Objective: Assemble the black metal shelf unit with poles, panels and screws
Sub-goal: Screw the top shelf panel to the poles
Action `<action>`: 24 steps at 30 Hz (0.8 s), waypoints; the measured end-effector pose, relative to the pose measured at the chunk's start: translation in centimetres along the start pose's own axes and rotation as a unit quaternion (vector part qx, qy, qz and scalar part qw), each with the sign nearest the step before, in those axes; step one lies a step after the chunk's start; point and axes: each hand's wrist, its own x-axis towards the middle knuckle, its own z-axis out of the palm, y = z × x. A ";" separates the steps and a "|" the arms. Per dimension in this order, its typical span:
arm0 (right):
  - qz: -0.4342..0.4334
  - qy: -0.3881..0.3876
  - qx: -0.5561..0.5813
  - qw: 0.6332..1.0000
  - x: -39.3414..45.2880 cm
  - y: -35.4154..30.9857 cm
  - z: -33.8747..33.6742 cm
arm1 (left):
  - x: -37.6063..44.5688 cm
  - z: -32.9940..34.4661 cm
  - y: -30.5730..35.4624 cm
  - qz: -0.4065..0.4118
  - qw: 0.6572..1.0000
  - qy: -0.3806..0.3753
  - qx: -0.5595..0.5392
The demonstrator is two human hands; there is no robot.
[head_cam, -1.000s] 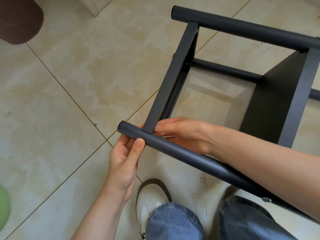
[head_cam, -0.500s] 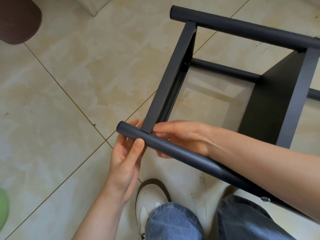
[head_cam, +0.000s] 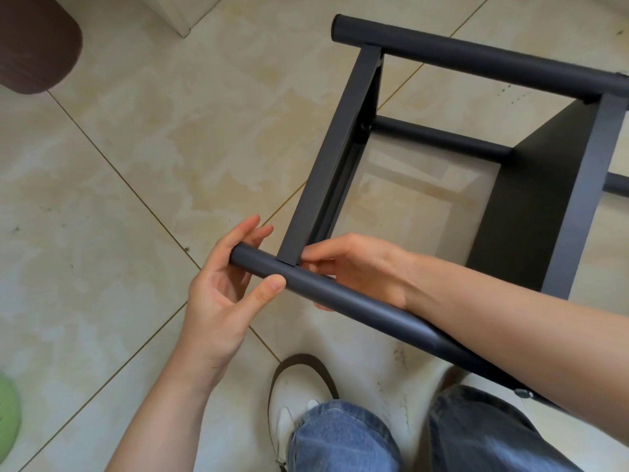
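The black shelf unit lies on its side on the tiled floor. Its near pole (head_cam: 357, 303) runs from centre to lower right, and the far pole (head_cam: 476, 59) crosses the top. A panel's edge (head_cam: 333, 158) joins the two, and a second panel (head_cam: 544, 199) stands at the right. My left hand (head_cam: 218, 301) holds the near pole's free end, thumb in front and fingers behind. My right hand (head_cam: 360, 267) is behind that pole, its fingertips bunched at the joint between panel and pole. What they pinch is hidden. A screw head (head_cam: 523, 393) shows low on the near pole.
My shoe (head_cam: 299, 396) and jeans (head_cam: 340, 437) are right below the near pole. A third pole (head_cam: 442, 137) lies lower inside the frame. A dark brown rounded object (head_cam: 34, 42) sits at the top left, a white corner (head_cam: 180, 11) at the top, a green object (head_cam: 6, 424) at the left edge.
My right hand's fingertips have crept left, tight against the joint. My left fingers have spread out behind the pole's end. The frame has barely moved.
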 end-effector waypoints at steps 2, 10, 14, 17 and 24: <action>-0.003 0.003 0.008 1.000 0.1 0.0 -0.1 | 0.1 0.0 0.0 0.004 1.000 -0.001 0.007; 0.004 0.012 -0.029 1.000 0.5 0.0 0.3 | 0.2 -0.2 -0.1 0.012 1.000 -0.008 0.018; 0.010 0.017 -0.028 0.999 0.6 -0.2 0.4 | 0.2 -0.1 0.0 0.017 1.000 -0.005 0.007; 0.002 0.011 -0.021 1.000 0.5 -0.1 0.2 | 0.2 0.0 -0.1 0.021 1.000 -0.004 0.009; 0.009 0.005 -0.023 1.000 0.3 -0.1 0.0 | 0.2 0.0 -0.1 0.024 1.000 -0.002 0.007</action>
